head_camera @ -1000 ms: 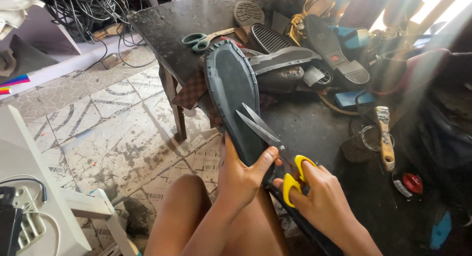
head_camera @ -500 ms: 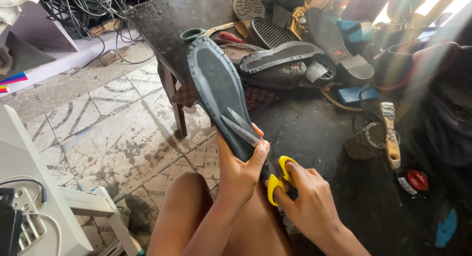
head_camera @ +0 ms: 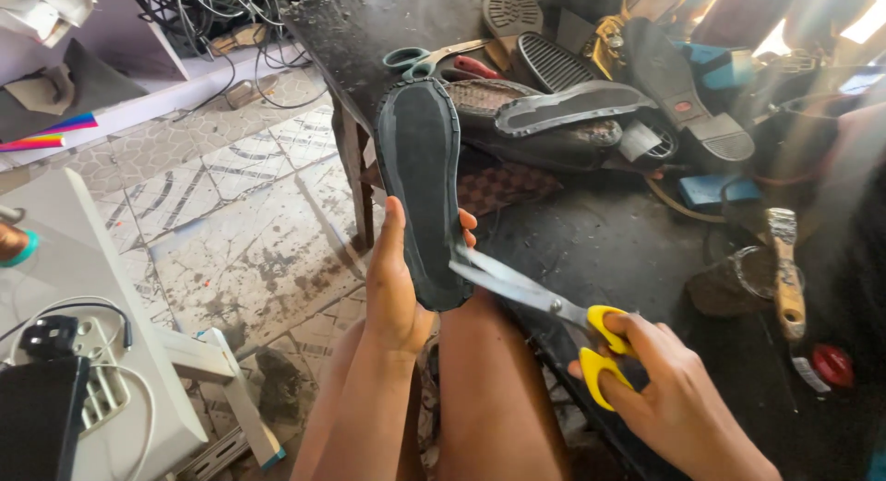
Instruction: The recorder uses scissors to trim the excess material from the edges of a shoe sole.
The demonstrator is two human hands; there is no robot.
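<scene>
My left hand (head_camera: 399, 287) grips the near end of a long black rubber shoe sole (head_camera: 420, 181), holding it up over my knee. My right hand (head_camera: 669, 398) holds yellow-handled scissors (head_camera: 554, 307) by the loops. The scissor blades are parted and bite into the sole's right edge near its lower end, just beside my left fingers.
A dark worktable (head_camera: 388, 24) behind carries several shoe soles (head_camera: 572, 102), teal-handled scissors (head_camera: 415, 58) and shoe parts. A brush (head_camera: 786, 273) and a red cap (head_camera: 835, 366) lie at right. A white stand (head_camera: 111, 352) with cables is at left, over tiled floor (head_camera: 231, 222).
The sole has been lifted more upright and turned. The scissors swung from lying along the sole to cutting into its lower right edge, my right hand moving right.
</scene>
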